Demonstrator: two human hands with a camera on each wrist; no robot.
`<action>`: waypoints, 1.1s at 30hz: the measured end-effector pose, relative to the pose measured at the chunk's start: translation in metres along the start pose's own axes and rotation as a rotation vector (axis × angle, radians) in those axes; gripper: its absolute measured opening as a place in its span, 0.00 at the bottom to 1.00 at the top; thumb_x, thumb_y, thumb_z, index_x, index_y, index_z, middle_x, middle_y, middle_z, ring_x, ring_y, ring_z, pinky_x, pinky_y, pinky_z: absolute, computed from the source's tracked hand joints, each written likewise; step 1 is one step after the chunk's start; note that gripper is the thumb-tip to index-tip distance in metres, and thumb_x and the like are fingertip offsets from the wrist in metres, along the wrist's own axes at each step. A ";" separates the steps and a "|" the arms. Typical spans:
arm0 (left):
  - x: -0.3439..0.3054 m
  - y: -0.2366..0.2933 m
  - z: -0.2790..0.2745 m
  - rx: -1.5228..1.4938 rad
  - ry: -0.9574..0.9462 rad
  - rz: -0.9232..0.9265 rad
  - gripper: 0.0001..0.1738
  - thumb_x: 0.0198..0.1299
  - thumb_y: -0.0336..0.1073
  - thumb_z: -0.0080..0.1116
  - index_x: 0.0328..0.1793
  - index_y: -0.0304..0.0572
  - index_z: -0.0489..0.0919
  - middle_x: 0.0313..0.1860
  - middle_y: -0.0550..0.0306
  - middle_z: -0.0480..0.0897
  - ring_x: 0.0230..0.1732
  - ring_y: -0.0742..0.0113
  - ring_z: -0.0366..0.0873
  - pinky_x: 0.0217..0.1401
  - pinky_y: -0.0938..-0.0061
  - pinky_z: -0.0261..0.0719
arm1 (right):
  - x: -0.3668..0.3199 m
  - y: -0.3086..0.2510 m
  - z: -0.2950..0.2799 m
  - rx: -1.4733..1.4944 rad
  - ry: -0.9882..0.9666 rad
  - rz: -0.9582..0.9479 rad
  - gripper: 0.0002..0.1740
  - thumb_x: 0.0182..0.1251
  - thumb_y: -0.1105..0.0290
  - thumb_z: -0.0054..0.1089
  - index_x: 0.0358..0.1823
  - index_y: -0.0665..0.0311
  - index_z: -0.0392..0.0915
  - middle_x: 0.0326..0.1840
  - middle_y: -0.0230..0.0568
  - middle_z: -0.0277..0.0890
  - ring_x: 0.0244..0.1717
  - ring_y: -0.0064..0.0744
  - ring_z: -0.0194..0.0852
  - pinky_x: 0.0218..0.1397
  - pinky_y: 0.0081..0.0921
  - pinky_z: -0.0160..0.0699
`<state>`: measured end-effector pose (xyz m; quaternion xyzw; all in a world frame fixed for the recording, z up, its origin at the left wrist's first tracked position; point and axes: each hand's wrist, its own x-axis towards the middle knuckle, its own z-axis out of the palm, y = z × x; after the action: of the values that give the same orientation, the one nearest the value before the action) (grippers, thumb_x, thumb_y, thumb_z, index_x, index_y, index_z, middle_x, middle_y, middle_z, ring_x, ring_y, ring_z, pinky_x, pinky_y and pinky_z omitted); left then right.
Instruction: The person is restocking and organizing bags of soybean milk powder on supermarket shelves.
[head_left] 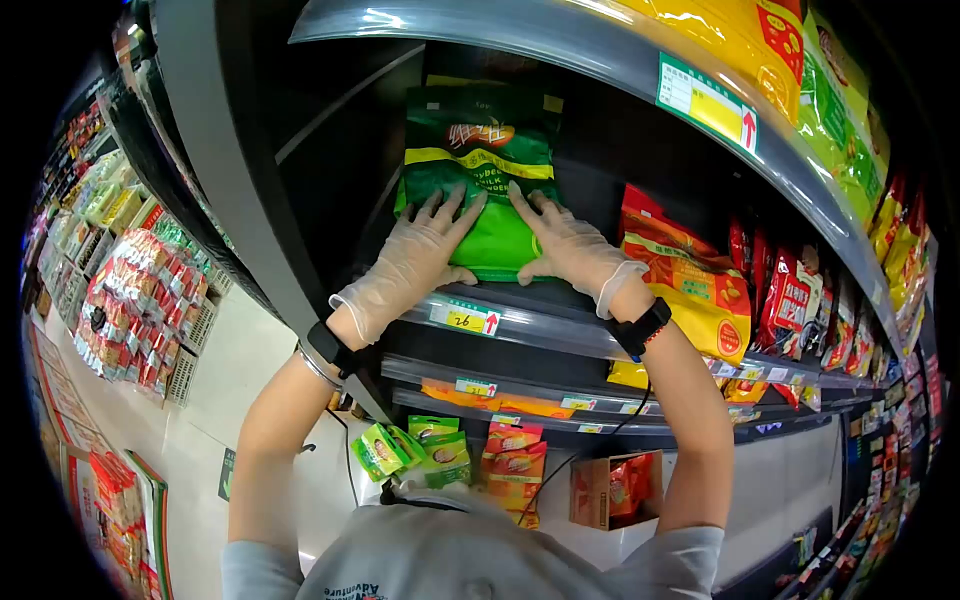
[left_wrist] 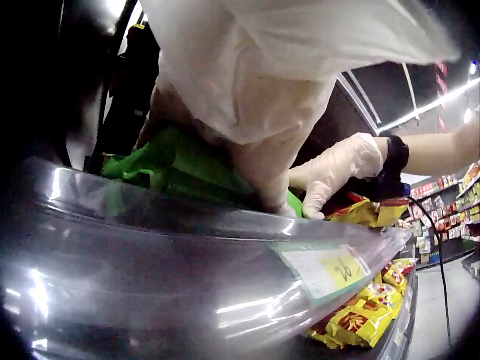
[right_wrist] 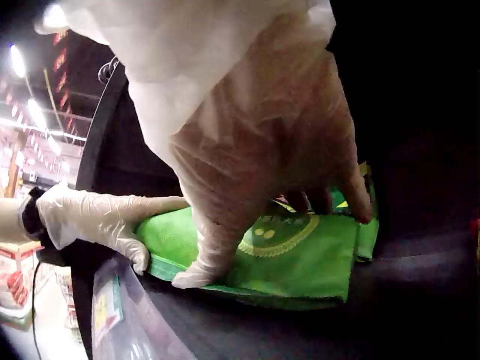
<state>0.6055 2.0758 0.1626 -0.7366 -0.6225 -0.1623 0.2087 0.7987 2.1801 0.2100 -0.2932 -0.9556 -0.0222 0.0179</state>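
A green bag of soybean milk powder (head_left: 483, 160) lies on the shelf in the head view, its lower edge near the price rail. The gloved left hand (head_left: 420, 248) rests on the bag's lower left side, fingers spread and the thumb at the bottom edge. On the lower right side lies the gloved right hand (head_left: 577, 247), also with spread fingers. The right wrist view shows the right hand (right_wrist: 262, 142) over the green bag (right_wrist: 300, 259), thumb at its near edge. In the left wrist view the left hand (left_wrist: 255, 112) covers part of the green bag (left_wrist: 180, 161).
Red and yellow bags (head_left: 685, 270) stand to the right on the same shelf. A price rail (head_left: 540, 325) runs along the shelf front, and an upper shelf edge (head_left: 560, 55) curves overhead. Below are green packets (head_left: 440, 455) and a cardboard box (head_left: 590, 492) on the floor.
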 end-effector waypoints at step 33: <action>-0.022 -0.016 0.016 -0.169 0.087 -0.024 0.42 0.48 0.21 0.49 0.73 0.45 0.53 0.69 0.49 0.61 0.67 0.46 0.60 0.70 0.53 0.56 | 0.138 0.055 -0.047 -0.050 0.388 0.088 0.24 0.65 0.62 0.45 0.60 0.64 0.67 0.59 0.54 0.68 0.61 0.51 0.65 0.64 0.38 0.62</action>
<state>0.5860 2.0679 0.1394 -0.7364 -0.6056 -0.2486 0.1707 0.7165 2.3005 0.2648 -0.3250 -0.9198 -0.1014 0.1953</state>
